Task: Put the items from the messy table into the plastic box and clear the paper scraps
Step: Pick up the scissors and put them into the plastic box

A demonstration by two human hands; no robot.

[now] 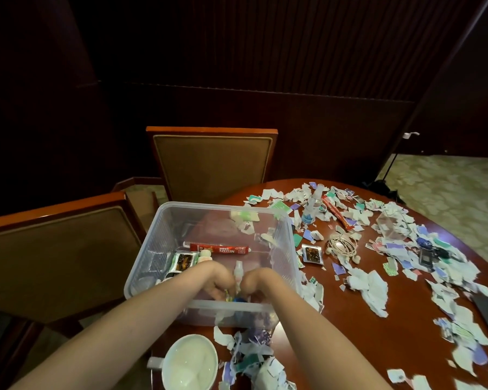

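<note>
Inside plastic box (164,237), near wall: left hand (217,282), right hand (255,282) curled down, grip not discernible. Paper scraps (400,251) strewn right of box. Risk: left forearm (130,325) knocking white cup (190,361) off table (350,333) edge.

Plastic box (164,235): one.
Red coffee sticks (220,249): two, one inside the box and one outside it.
Dark sauce packets (312,253): two, split the same way.
Clear bottles (312,208): one for certain; possibly a second, smaller one in the box, half hidden.
Coiled earphone cable (341,244): one.
White cup (190,361): one.
Chairs (212,164): two.
Paper scraps (369,288): far too many to count.
</note>
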